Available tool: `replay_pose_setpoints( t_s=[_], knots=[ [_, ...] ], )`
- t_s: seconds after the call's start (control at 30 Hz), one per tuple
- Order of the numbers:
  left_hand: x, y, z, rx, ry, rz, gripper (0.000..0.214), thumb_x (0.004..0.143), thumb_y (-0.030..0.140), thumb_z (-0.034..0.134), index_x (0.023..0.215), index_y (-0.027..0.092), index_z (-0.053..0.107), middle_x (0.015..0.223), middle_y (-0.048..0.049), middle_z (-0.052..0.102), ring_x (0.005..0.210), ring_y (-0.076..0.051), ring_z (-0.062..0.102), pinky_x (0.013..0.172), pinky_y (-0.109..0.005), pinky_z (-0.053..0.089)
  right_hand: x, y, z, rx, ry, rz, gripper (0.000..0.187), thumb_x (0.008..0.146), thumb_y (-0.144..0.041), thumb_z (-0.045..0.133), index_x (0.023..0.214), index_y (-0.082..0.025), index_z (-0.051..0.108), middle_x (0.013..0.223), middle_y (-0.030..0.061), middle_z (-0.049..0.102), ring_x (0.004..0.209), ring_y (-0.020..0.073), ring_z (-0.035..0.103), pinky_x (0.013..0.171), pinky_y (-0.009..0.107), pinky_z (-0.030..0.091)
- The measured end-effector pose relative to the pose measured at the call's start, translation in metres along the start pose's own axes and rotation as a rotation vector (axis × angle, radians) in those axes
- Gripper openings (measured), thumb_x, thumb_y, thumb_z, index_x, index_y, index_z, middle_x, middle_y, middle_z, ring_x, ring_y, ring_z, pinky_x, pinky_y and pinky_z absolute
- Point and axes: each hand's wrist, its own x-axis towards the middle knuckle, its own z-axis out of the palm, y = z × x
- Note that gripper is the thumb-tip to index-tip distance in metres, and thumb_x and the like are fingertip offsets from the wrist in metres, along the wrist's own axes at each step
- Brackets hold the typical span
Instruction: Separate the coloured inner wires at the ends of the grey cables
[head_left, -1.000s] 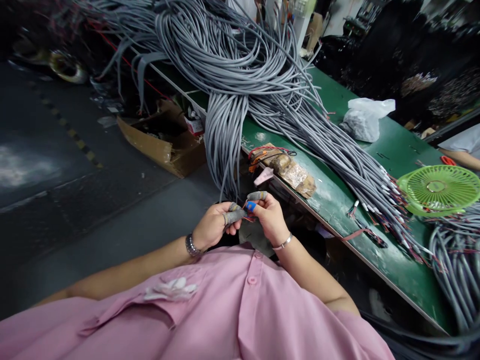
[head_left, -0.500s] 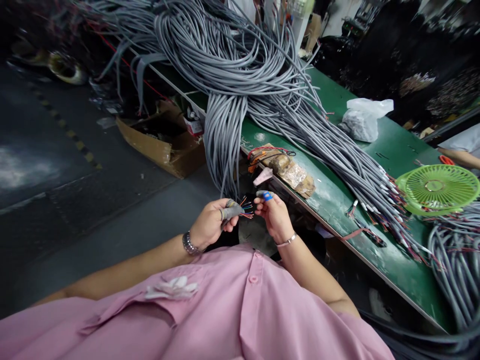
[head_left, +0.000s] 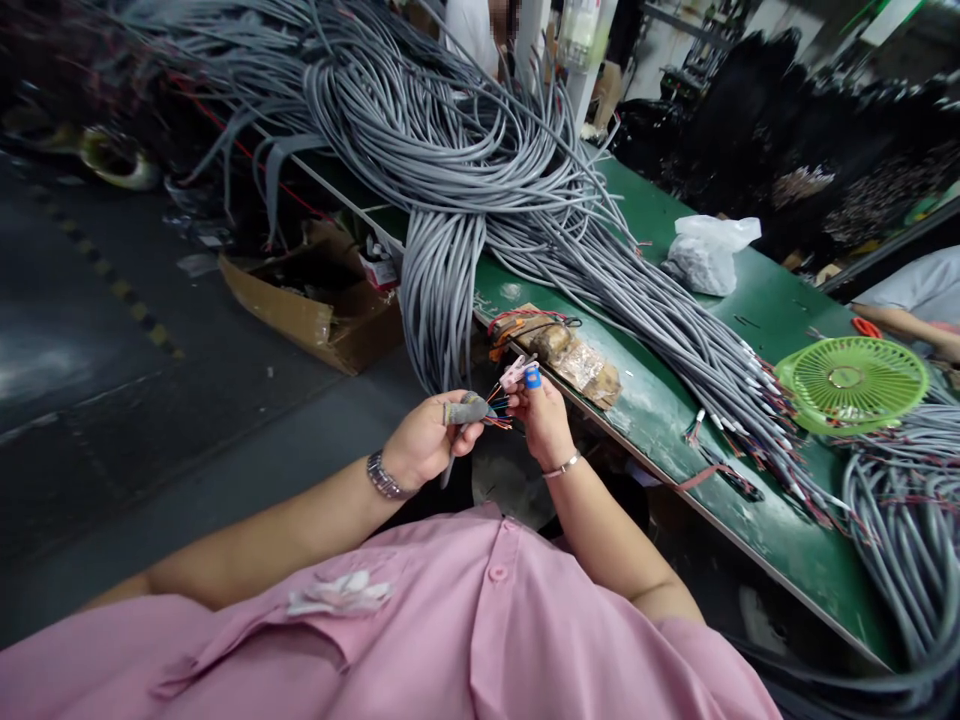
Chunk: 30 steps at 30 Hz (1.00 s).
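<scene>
Since the colored wires (head_left: pixel 501 408) fan out short and thin at mid-frame, my read is that the step in hand is sorting or straightening them. They come out of a grey cable (head_left: pixel 447 472) pinched in the left hand (head_left: pixel 426 440); its tail shows just under that hand, center of the frame.

To do it well: pinch right behind the point where the wires spread, so the cable can't roll. Take one strand at a time with the fingertips, pull along its own line, no sharp bends at the root. Keep colors fanned, not crossed. Main risk, I'd say: snagging a neighbor or kinking a bare tip.

Pose: left forearm comes in from lower left, watch (head_left: pixel 388 478) at the wrist, thumb in a grey sleeve pressed on the cable, grip narrow. Right hand (head_left: pixel 546 420) sits right of center, bracelet (head_left: pixel 562 466) below it, blue wrap (head_left: pixel 532 377) on the thumb pointing up-frame. Its fingers are curled and close together at the wire tips; can't tell which strand, if any, is between them. Pink piece (head_left: pixel 514 374) overlaps those fingertips in view; contact unclear.
</scene>
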Motion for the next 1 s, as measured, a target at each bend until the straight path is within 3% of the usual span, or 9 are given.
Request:
replay_pose_setpoints(
  t_s=[0.1, 0.27, 0.6, 0.9, 1.0],
  knots=[
    [0.004, 0.001, -0.001, -0.026, -0.017, -0.005, 0.015, 0.061, 0.020, 0.070, 0.066, 0.014, 0.057, 0.044, 0.0013, 0.053, 0.034, -0.005, 0.039, 0.034, -0.017, 0.023, 0.001, -0.002, 0.003, 0.147, -0.090, 0.110, 0.046, 0.074, -0.063, 0.064, 0.085, -0.018, 0.063, 0.076, -0.0005, 0.061, 0.057, 0.0078, 0.050, 0.055, 0.021, 0.048],
    [0.009, 0.003, 0.002, -0.055, -0.046, -0.004, 0.015, 0.061, 0.021, 0.070, 0.065, 0.014, 0.057, 0.043, 0.0010, 0.053, 0.033, -0.005, 0.038, 0.034, -0.016, 0.024, 0.006, -0.003, 0.004, 0.306, -0.155, 0.165, 0.044, 0.078, -0.058, 0.065, 0.098, -0.019, 0.066, 0.079, -0.0005, 0.062, 0.059, 0.0082, 0.050, 0.055, 0.021, 0.048],
    [0.017, -0.004, 0.004, -0.070, -0.054, -0.062, 0.014, 0.059, 0.021, 0.069, 0.064, 0.014, 0.058, 0.043, 0.0013, 0.052, 0.032, -0.005, 0.037, 0.033, -0.016, 0.024, 0.010, 0.002, 0.009, 0.438, -0.099, 0.144, 0.029, 0.081, -0.045, 0.067, 0.088, -0.017, 0.067, 0.075, -0.0003, 0.064, 0.062, 0.0093, 0.054, 0.056, 0.020, 0.045],
    [0.008, -0.004, 0.003, -0.026, -0.025, 0.001, 0.013, 0.064, 0.021, 0.069, 0.064, 0.014, 0.059, 0.043, 0.0003, 0.054, 0.033, -0.006, 0.040, 0.033, -0.016, 0.026, 0.005, -0.002, 0.002, 0.477, -0.187, 0.237, 0.052, 0.087, -0.064, 0.048, 0.092, -0.015, 0.065, 0.077, 0.0024, 0.065, 0.058, 0.0105, 0.054, 0.052, 0.022, 0.048],
    [0.001, -0.007, 0.004, 0.016, 0.005, 0.054, 0.013, 0.065, 0.022, 0.070, 0.065, 0.014, 0.059, 0.044, 0.0000, 0.056, 0.034, -0.006, 0.041, 0.033, -0.016, 0.027, 0.003, -0.005, 0.001, 0.467, -0.206, 0.271, 0.050, 0.087, -0.061, 0.049, 0.094, -0.014, 0.065, 0.082, 0.0041, 0.067, 0.061, 0.0108, 0.057, 0.054, 0.023, 0.050]
  ],
)
